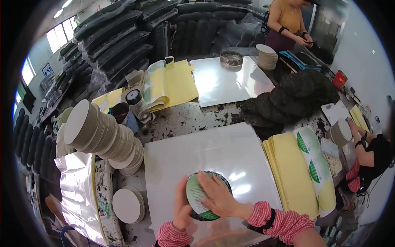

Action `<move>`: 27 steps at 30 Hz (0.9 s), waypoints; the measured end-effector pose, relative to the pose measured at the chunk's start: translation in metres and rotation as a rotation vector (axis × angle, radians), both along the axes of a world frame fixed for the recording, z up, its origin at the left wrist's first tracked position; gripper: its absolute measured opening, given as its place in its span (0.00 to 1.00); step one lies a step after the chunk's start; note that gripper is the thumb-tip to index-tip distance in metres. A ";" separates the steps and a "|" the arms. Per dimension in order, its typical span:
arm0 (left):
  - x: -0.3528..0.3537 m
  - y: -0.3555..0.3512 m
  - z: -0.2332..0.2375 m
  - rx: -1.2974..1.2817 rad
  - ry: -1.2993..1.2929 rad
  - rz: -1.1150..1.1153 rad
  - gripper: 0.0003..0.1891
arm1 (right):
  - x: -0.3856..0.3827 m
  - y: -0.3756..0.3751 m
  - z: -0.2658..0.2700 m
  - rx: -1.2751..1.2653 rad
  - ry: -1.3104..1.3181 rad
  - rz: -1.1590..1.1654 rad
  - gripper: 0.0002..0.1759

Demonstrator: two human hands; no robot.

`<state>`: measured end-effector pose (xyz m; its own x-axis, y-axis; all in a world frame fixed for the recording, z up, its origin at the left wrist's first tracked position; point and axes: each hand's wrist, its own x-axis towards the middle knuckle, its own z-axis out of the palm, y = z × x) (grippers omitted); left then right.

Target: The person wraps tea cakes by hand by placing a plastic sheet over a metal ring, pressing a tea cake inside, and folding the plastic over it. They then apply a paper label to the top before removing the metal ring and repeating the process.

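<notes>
A round pack with a green printed label [193, 192] is at the front of the white sheet [173, 158], with dark material showing around its right and lower edge. My left hand [181, 204] curves round the pack's left side, holding its edge. Across the top of the label lies my right hand [217, 195], fingers stretched out flat and pressed on it. Part of the label is hidden under the right hand. Both wrists show red-and-white checked sleeves.
Left of the sheet lean tall stacks of pale round discs [105, 131], with a shorter stack [127, 206] below. Yellow sheets [286, 173] and green-label strips [314, 164] lie right. Dark round cakes [284, 103] are heaped behind. Two people [288, 20] work nearby.
</notes>
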<state>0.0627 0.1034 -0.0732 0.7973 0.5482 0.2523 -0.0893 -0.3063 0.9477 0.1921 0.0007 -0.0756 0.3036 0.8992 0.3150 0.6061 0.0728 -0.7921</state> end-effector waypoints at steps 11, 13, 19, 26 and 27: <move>-0.008 0.011 -0.004 0.551 0.186 0.021 0.29 | 0.016 0.019 0.009 0.118 0.105 -0.223 0.31; 0.005 -0.005 0.015 0.741 0.324 -0.027 0.32 | 0.027 0.029 0.007 -0.275 -0.042 -0.324 0.20; -0.014 -0.007 0.020 0.468 0.581 -0.378 0.30 | -0.003 -0.026 0.051 0.324 -0.288 -0.193 0.16; -0.047 0.032 -0.022 -0.371 0.277 0.252 0.19 | 0.003 -0.086 0.003 -0.029 0.424 -0.441 0.18; -0.052 0.037 -0.021 -0.379 0.278 0.270 0.19 | -0.004 -0.088 0.005 -0.076 0.404 -0.402 0.17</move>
<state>0.0107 0.1403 -0.0940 0.6239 0.7546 -0.2034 0.2157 0.0840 0.9729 0.1883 -0.0873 -0.0702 0.7088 0.7041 0.0422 0.2229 -0.1669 -0.9604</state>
